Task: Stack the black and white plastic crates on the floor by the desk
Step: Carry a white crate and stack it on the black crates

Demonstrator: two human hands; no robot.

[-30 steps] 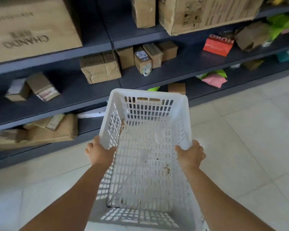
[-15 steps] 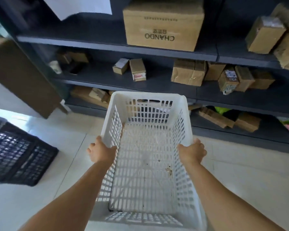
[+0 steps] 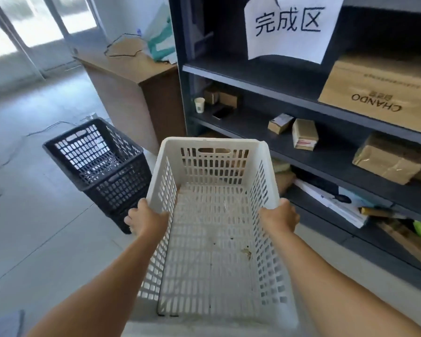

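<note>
I carry an empty white slotted plastic crate [image 3: 212,166] in front of me, above the floor. My left hand [image 3: 147,218] grips its left rim and my right hand [image 3: 278,216] grips its right rim. Ahead and to the left, black plastic crates [image 3: 95,154] stand stacked on the tiled floor, the upper one tilted, right beside a brown wooden desk [image 3: 129,93]. The white crate's left wall hides the black stack's near right corner.
A dark metal shelving unit [image 3: 301,103] runs along the right, holding cardboard boxes [image 3: 379,93], a paper cup [image 3: 199,104] and a paper sign [image 3: 287,25]. Bare tiled floor [image 3: 34,215] spreads to the left. Glass doors [image 3: 34,25] stand at the far left.
My view has swung left along the shelves. The black crates and the desk have come into the left-middle of the frame and are closer. Both hands keep the same grip on the white crate.
</note>
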